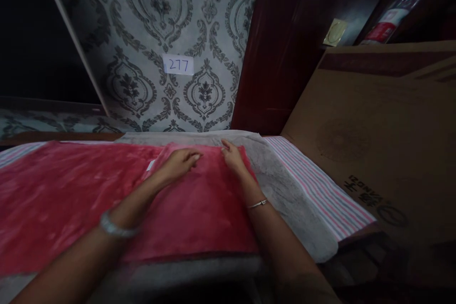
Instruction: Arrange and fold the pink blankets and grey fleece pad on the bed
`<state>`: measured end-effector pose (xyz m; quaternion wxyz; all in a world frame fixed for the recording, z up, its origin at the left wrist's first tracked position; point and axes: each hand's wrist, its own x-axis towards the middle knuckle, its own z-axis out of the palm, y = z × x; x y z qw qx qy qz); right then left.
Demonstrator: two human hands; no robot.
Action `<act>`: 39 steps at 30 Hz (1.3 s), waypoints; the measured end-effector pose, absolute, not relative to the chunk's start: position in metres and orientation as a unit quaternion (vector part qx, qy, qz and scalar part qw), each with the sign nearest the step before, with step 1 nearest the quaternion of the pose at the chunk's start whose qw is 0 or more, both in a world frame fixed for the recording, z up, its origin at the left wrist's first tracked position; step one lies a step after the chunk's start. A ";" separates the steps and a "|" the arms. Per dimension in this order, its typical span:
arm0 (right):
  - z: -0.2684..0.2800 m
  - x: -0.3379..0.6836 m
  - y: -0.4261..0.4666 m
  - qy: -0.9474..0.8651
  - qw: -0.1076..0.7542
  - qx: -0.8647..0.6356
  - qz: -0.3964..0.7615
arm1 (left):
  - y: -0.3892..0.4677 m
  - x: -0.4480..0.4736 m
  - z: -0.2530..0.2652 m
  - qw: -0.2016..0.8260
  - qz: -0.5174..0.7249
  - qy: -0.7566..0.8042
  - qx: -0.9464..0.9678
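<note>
A red plush blanket (199,209) lies spread out, its right part folded over in a smooth layer. Over the far half of this fold is my left hand (180,164), its fingers loosely bent and no cloth seen in them. My right hand (232,156) is at the fold's far right corner, index finger and thumb apart. Whether its fingertips touch the cloth I cannot tell. A small white tag (150,165) shows at the fold's left edge. Beneath the red blanket lies a grey plush cloth (295,199), showing at the right, back and front.
Striped cloth (320,185) covers the surface below. On the right stands a large cardboard box (374,128), with a red-labelled bottle (388,21) behind its top edge. A dark screen (42,42) is at the left. Patterned wallpaper bears a paper marked 277 (178,64).
</note>
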<state>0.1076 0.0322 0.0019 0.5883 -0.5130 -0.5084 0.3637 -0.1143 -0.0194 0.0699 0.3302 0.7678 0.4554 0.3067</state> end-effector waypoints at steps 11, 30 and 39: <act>-0.040 0.115 0.026 -0.411 0.589 -0.417 0.556 | 0.046 -0.086 -0.006 0.498 0.430 0.485 0.576; -0.039 0.120 0.027 -0.405 0.572 -0.390 0.597 | 0.043 -0.063 -0.007 0.176 0.214 0.610 0.743; -0.039 0.119 0.027 -0.400 0.568 -0.402 0.596 | 0.043 -0.062 -0.005 0.155 0.191 0.597 0.763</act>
